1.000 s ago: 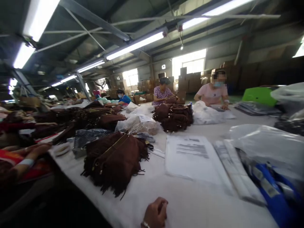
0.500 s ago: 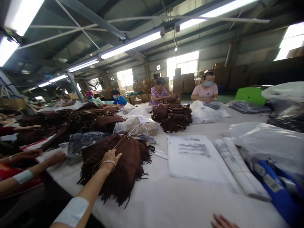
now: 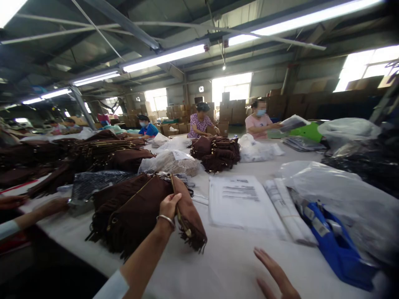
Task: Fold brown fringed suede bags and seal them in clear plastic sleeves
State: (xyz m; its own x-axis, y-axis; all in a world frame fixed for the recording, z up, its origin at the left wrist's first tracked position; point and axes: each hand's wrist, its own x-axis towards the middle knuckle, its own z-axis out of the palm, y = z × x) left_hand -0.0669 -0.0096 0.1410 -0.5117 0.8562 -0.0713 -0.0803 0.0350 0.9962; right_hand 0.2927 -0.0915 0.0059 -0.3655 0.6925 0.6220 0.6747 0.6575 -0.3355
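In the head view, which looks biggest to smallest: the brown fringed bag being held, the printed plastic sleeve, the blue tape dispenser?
1. brown fringed bag, gripped by the left hand
2. printed plastic sleeve
3. blue tape dispenser, though it is partly covered.

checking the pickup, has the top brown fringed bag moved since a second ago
Yes. The left hand has lifted the top fringed bag off the pile and swung it right, toward the printed plastic sleeves.

Three seated people at the far end: blue top [image 3: 146,129], floral top [image 3: 199,124], pink top [image 3: 259,123]. Two own hands: left hand [image 3: 169,206], right hand [image 3: 274,277]. One blue tape dispenser [image 3: 336,249]. One printed bag stack [image 3: 241,201]. Brown fringed bags [image 3: 134,211]: too many, piled, uncountable.
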